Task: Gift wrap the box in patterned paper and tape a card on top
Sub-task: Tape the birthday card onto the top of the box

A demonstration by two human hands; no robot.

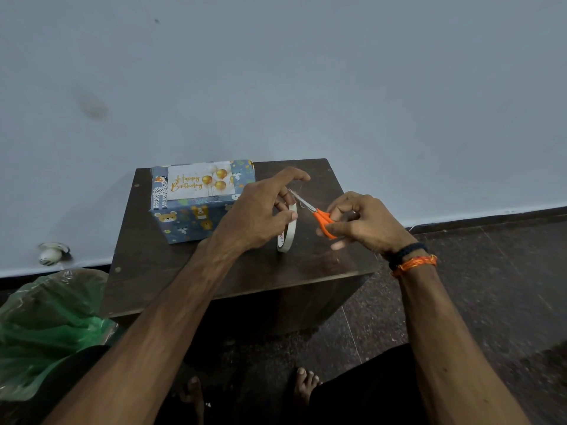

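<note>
Head view showed the taping step in hand: the left hand (260, 210) pinched the tape roll (287, 231) at frame centre, standing on edge above the dark table (306, 265), while the right hand (365, 222) was closed around orange scissors (322, 219), blades aimed up-left at the drawn strip. The wrapped box (196, 222) sat left of centre, its long axis running left-right, the card (201, 180) lying on top with lettering upright to the viewer. Next likely came snipping, then pressing tape over a card edge.

"Happy Birthday" in gold script — on the card (201, 180) atop the wrapped box (196, 222)
</note>
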